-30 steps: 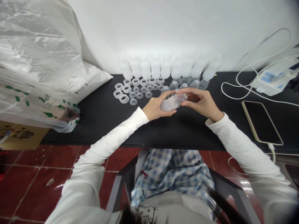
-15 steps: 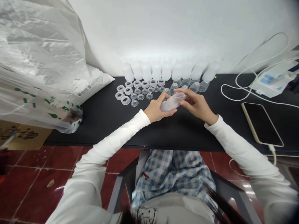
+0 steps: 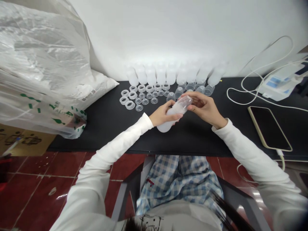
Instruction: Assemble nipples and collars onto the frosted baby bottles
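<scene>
A frosted white baby bottle [image 3: 164, 126] is tilted to the upper right above the table, with my left hand [image 3: 162, 115] wrapped round its body. On its upper end sits a clear domed cap [image 3: 184, 102]. The thumb and fingers of my right hand [image 3: 203, 107] are at the tip of this cap, gripping it. Behind my hands stand several clear caps [image 3: 178, 92] like it. To their left lie several white screw rings [image 3: 130, 105] and several clear nipples [image 3: 154, 100]. A row of frosted bottles [image 3: 171, 75] stands along the wall.
A large white plastic bag [image 3: 45, 48] and a clear printed bag [image 3: 55, 115] take up the left end of the black table [image 3: 108, 134]. On the right lie a phone [image 3: 269, 128] with a cable and a white power adapter [image 3: 276, 85] with looped cords.
The bottle's base now shows below my left hand, and the bottle is a bit more upright in my grip. My right hand stays at the cap.
</scene>
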Motion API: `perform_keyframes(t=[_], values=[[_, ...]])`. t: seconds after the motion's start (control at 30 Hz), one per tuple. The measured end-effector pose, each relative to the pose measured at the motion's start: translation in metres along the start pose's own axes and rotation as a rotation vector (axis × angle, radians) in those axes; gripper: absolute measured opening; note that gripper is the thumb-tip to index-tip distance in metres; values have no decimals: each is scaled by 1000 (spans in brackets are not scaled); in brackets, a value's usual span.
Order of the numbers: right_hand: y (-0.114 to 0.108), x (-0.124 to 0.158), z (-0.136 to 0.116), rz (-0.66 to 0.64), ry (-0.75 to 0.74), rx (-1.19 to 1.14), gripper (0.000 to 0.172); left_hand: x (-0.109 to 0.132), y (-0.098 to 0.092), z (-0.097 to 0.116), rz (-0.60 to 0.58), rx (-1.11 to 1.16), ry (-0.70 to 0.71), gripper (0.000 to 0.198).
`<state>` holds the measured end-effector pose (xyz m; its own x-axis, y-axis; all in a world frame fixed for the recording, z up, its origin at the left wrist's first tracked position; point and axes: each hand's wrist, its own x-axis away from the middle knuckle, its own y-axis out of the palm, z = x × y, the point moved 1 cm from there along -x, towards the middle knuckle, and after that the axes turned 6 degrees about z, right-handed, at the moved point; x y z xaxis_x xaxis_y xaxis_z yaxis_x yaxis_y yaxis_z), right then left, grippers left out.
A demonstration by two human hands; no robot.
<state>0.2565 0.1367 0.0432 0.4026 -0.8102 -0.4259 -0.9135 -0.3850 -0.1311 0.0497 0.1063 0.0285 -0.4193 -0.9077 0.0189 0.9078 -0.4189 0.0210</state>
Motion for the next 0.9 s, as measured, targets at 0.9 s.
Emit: perform_keyframes(t=[0.9], values=[[35,1,-11,241,31,1164,24,-7,8,-3,184,-1146,391,44]])
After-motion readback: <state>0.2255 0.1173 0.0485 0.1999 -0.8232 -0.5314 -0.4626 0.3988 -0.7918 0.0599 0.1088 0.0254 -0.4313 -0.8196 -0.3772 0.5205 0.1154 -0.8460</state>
